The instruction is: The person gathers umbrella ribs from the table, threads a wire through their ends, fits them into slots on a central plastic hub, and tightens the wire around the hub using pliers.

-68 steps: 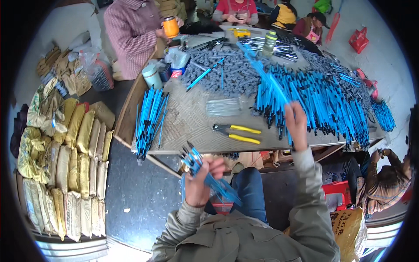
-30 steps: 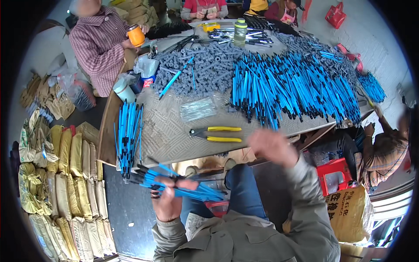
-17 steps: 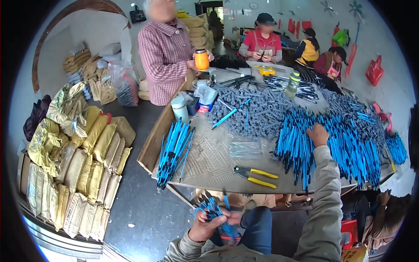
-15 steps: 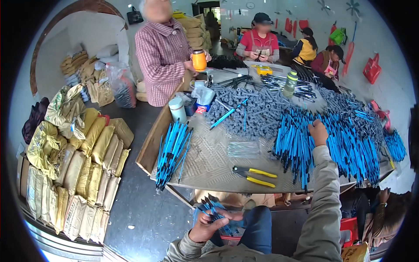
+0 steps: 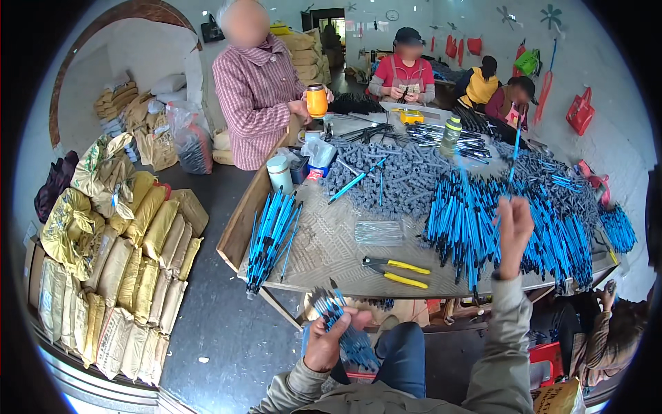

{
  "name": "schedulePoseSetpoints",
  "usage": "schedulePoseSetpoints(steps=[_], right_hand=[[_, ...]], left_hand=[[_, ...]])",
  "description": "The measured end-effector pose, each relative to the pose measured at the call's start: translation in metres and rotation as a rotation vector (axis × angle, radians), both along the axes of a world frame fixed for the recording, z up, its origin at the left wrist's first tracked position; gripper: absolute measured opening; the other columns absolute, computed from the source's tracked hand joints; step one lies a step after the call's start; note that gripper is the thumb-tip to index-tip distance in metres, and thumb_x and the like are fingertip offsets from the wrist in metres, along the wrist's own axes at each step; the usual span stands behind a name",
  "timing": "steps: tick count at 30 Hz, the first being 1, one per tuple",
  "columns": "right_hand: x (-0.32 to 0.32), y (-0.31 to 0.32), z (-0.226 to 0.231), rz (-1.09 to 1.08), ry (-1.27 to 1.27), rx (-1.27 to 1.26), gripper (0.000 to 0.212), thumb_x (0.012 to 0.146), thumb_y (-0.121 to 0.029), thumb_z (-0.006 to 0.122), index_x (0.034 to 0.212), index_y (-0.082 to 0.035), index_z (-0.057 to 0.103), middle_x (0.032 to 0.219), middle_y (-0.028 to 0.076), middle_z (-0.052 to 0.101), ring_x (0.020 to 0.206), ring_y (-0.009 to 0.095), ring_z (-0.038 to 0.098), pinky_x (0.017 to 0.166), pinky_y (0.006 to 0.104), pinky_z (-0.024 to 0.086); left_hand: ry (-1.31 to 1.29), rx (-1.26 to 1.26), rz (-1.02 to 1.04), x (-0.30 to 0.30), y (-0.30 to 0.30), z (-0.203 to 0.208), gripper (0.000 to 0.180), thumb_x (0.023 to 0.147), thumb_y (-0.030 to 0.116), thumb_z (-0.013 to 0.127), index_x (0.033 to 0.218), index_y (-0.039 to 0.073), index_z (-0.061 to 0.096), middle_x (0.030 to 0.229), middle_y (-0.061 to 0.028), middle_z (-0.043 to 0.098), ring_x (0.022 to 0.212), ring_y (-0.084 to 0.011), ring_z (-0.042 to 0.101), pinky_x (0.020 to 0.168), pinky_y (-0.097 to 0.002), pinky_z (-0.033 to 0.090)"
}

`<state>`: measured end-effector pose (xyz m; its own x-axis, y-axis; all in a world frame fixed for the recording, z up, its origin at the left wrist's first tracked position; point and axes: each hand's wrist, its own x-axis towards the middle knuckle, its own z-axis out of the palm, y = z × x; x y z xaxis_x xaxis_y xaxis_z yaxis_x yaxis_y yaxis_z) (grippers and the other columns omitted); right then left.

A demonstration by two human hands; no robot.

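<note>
My left hand (image 5: 325,345), low over my lap, is closed around a bundle of thin blue rods with dark ends (image 5: 355,348). Above the heap of blue rods (image 5: 455,228) on the table, my right hand (image 5: 515,224) is raised with its fingers closed. A blue rod (image 5: 516,148) sticks up from beyond those fingers and appears to be pinched in them. A second, blurred blue rod (image 5: 462,169) tilts up left of this hand; whether it is held I cannot tell. Yellow-handled pliers (image 5: 396,270) lie on the table (image 5: 324,248) between my hands.
Grey tubular pieces (image 5: 414,172) are heaped beyond the thin wires (image 5: 379,232). More blue rods (image 5: 270,238) lie at the table's left by a pale cup (image 5: 280,172). Filled sacks (image 5: 124,276) are stacked left. A standing person (image 5: 252,96) holds an orange flask (image 5: 316,101); others sit around.
My right hand has lifted off the blue heap and drawn nearer to me, with rods now sticking up near it. My left hand has turned, showing more of its bundle.
</note>
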<state>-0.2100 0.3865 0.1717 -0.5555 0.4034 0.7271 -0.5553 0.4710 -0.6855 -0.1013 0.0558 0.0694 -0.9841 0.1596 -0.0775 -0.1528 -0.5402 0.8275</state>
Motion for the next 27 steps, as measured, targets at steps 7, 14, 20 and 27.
schedulePoseSetpoints(steps=[7,14,20,27], right_hand=[[0.114,-0.117,-0.071,0.149,-0.084,0.323,0.016,0.07,-0.003,0.069,0.078,-0.003,0.055,0.066,0.008,0.055,0.051,0.016,0.051,0.048,0.0272,0.04],[0.119,-0.133,-0.104,0.234,0.05,0.241,0.023,0.068,-0.006,0.075,0.081,-0.002,0.056,0.068,0.01,0.058,0.051,0.017,0.054,0.047,0.0269,0.041],[0.127,-0.135,-0.088,0.304,-0.013,0.239,0.023,0.069,-0.005,0.075,0.082,0.0,0.056,0.068,0.01,0.057,0.052,0.019,0.055,0.046,0.0278,0.041],[0.119,-0.156,-0.096,0.345,-0.144,0.25,0.019,0.072,-0.003,0.072,0.082,-0.001,0.056,0.068,0.01,0.056,0.052,0.019,0.054,0.047,0.0284,0.041]], left_hand=[[0.049,0.082,0.184,-0.019,0.013,0.014,0.019,0.093,0.014,0.048,0.101,-0.002,0.055,0.095,-0.0179,0.064,0.09,-0.0259,0.064,0.079,-0.0372,0.052],[0.157,-0.048,0.237,-0.006,0.015,0.014,0.02,0.094,0.013,0.046,0.102,-0.003,0.054,0.097,-0.0183,0.064,0.09,-0.0249,0.063,0.08,-0.0359,0.051],[0.123,-0.023,0.324,-0.009,0.02,0.022,0.022,0.095,0.014,0.044,0.103,-0.003,0.054,0.094,-0.0191,0.064,0.082,-0.0236,0.063,0.073,-0.0353,0.052],[0.167,-0.017,0.239,-0.006,0.026,0.015,0.023,0.095,0.016,0.043,0.104,-0.002,0.055,0.092,-0.0151,0.064,0.08,-0.022,0.063,0.072,-0.0349,0.052]])
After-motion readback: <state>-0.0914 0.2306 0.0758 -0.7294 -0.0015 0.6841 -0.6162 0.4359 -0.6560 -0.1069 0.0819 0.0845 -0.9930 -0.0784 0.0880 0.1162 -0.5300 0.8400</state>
